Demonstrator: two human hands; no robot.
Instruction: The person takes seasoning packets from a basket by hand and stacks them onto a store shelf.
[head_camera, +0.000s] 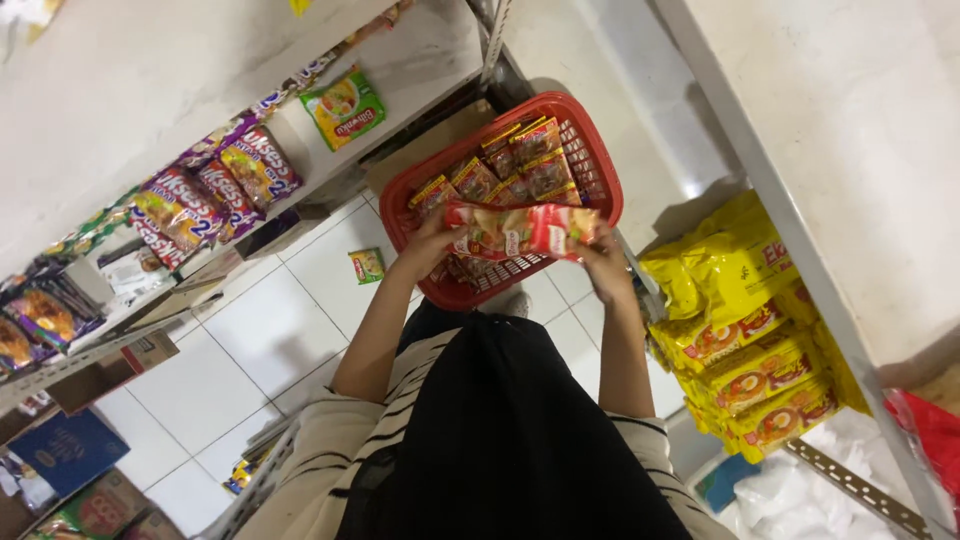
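Store aisle, seen from above the person's head. Both hands hold a short stack of red instant-noodle packets (522, 231) flat, just over the near side of a red plastic basket (600, 160) on the white tiled floor.

Left hand (428, 243): fingers curled around the stack's left end, thumb on top. Right hand (600, 262): fingers closed on the right end; fingertips mostly hidden under the packets.

The basket holds more packets of the same kind (510, 165), lying in rough rows.

Judgement: the step in hand is handling packets at the basket; whether they go in or come out, I cannot tell. A next move would call for both grips kept even so the stack stays level.

Nearby: yellow noodle packets (745, 350) stacked on the right-hand shelf; purple-and-red packets (215, 190) on the left shelf; one small green packet (366, 265) lying on the floor.
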